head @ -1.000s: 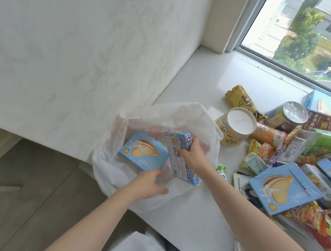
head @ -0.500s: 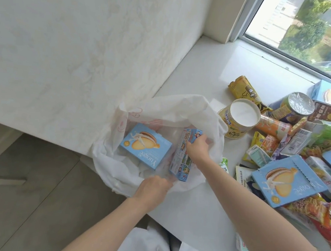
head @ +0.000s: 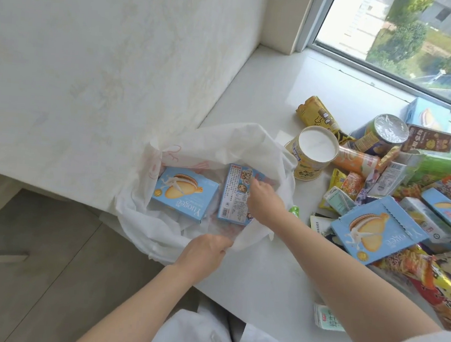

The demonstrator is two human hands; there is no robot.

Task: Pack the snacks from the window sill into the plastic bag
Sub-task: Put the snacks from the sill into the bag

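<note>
A white plastic bag [head: 248, 143] lies open at the left end of the window sill [head: 262, 272], hanging over its edge. Inside it lie a light blue biscuit box [head: 184, 194] and, to its right, a small blue cartoon box [head: 235, 196] with its printed back up. My right hand [head: 264, 201] reaches into the bag and holds the small box by its right edge. My left hand [head: 203, 253] pinches the bag's near rim. A heap of snacks covers the sill on the right, with a large blue biscuit box [head: 377, 233] nearest.
In the heap stand a yellow cup with a white lid [head: 313, 156], a foil-topped can [head: 386, 133] and a yellow packet [head: 316, 116], with several boxes and bright wrappers. A small carton [head: 327, 317] lies at the sill's near edge. The window [head: 421, 38] is behind.
My right hand has lowered the small blue box from upright above the bag to flat inside it, beside the biscuit box. My left hand has shifted to the bag's near rim.
</note>
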